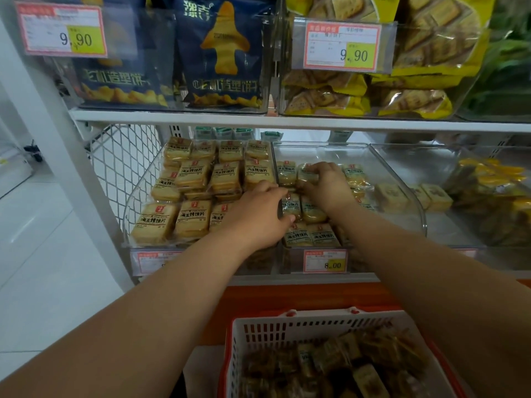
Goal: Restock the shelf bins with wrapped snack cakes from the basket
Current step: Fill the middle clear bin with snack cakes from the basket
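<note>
Both my hands reach into the clear middle shelf bin (402, 179), which holds several wrapped snack cakes. My left hand (258, 216) lies over the bin's left edge, its fingers curled round a wrapped cake (290, 206). Farther back, my right hand (327, 185) has its fingertips curled on another wrapped cake (307, 175). Two more cakes (311, 235) lie at the bin's front. The white and red basket (287, 328) stands below at the bottom of the view, with several wrapped cakes (367, 377) in it.
The clear bin to the left (135, 208) is packed with rows of wrapped toast slices. A bin at the right holds yellow packets (488, 179). Bagged snacks fill the upper shelf (224, 53). A price tag (326, 261) fronts the middle bin. White floor lies to the left.
</note>
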Motion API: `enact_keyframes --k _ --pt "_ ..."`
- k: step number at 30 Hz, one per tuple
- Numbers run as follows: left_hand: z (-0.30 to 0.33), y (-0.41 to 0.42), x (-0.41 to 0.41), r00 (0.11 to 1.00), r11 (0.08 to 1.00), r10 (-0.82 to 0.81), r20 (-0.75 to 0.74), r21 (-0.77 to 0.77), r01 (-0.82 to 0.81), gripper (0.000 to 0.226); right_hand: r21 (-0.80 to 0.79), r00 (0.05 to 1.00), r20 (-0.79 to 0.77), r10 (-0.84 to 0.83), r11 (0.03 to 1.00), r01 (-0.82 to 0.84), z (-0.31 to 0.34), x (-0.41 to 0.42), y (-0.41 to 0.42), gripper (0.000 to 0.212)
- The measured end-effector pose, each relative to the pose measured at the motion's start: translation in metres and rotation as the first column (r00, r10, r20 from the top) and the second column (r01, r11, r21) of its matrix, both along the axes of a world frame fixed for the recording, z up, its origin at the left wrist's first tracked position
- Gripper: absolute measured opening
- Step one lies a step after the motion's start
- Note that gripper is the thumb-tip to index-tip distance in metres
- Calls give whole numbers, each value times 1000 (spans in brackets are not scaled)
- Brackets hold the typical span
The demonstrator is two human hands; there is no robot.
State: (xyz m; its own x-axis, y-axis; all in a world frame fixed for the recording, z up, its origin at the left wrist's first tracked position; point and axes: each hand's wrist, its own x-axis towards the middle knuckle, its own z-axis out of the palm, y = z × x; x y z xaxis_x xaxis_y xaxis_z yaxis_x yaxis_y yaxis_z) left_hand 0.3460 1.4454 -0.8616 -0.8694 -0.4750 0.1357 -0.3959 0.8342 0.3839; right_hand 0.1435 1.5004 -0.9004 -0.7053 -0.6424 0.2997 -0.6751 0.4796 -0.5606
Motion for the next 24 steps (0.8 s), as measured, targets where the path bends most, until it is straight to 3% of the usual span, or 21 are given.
enact_keyframes --k 4,7,11,13,15,17,19,21,24 --pt "-2 7 3 1000 1000 3 30 -30 -2 65 -225 985 169 33 974 6 8 31 46 24" --pt "-5 18 8 999 996 26 21 -85 -24 65 -440 965 259 26 893 94 4 71 89 16" --pt "-8 40 15 987 984 25 -161 -170 -53 51 -741 973 232 3 648 174 -27 132 144 27" --pt "-12 56 18 953 974 -16 -303 -220 -54 41 -740 964 261 -51 631 233 -55 154 163 31" --pt "-22 77 24 887 986 -59 -458 -164 -19 30 -600 915 391 -103 725 338 -86 166 174 29" --pt "-45 103 33 826 999 -41 -562 -20 36 22 -305 848 481 -222 865 399 -118 168 183 16" --pt "-85 125 47 828 994 1 -560 94 62 18 -25 795 536 -284 936 351 -152 165 194 9" --pt "-135 140 63 903 988 38 -429 151 30 15 128 732 628 -264 963 237 -180 165 204 12" --pt "-211 147 88 991 960 126 -43 256 -111 15 399 747 604 -278 917 19 -215 175 220 26"
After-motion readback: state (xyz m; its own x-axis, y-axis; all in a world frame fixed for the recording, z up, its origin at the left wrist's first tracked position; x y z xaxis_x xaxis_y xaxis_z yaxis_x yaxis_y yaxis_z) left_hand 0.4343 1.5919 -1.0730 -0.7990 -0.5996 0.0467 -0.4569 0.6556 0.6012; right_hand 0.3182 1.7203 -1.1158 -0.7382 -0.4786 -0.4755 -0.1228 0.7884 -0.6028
